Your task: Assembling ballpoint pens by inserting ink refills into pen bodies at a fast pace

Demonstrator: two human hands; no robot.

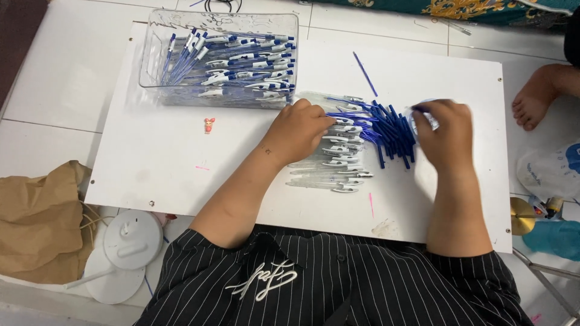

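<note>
The fingers of the left hand (297, 128) curl down onto a row of clear pen barrels (329, 163), the fingertips pressing near the point where the barrels meet a heap of blue refills (389, 131); whether they pinch a single piece I cannot tell. The fingers of the right hand (444, 128) are bent over the right edge of that blue heap, blurred, and seem to close on a small clear thing at the fingertips, though the grasp is not plain. The barrels lie side by side in the middle of the white tabletop (157, 163), just left of the refills and touching them. One loose blue refill (365, 73) lies apart, farther back. At the far left corner stands a clear plastic bin (158, 72) filled with finished blue-and-white pens (241, 66). A small pink sticker (209, 125) sits in front of the bin. Beside the tabletop, on the floor, lie a brown paper bag (36, 223) and a white round stand (130, 241). Another person's bare foot (534, 99) rests on the tiles at right.
</note>
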